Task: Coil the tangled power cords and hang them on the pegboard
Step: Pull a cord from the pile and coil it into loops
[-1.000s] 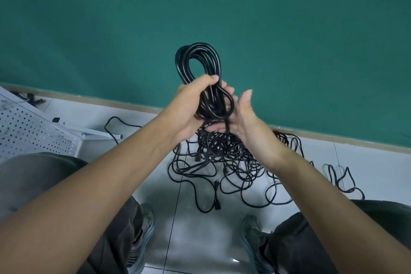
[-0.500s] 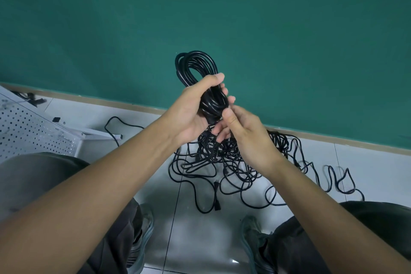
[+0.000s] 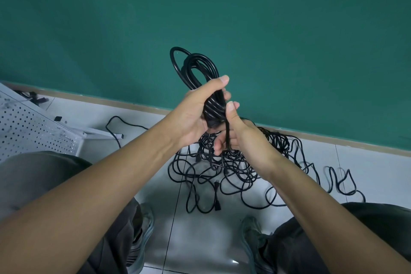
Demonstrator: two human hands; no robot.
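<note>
A coiled black power cord [image 3: 195,69] is held up in front of the green wall, its loops rising above my left hand [image 3: 195,113], which grips the bundle around its middle. My right hand [image 3: 235,135] is just beside it and pinches the cord's loose end, which runs down across its fingers. Below both hands a tangled heap of black power cords [image 3: 222,167] lies on the white tiled floor, with plugs showing at its near edge. The white pegboard [image 3: 29,131] lies tilted at the left edge.
My knees and shoes [image 3: 142,229] frame the floor in front of me. A green wall [image 3: 289,51] with a tan baseboard runs behind the heap. Loose cord loops [image 3: 342,182] trail to the right, and small dark items lie behind the pegboard.
My right hand closed from an open palm onto the cord's loose end and drew it down beside the bundle. The coil's top loops have shifted slightly in my left hand.
</note>
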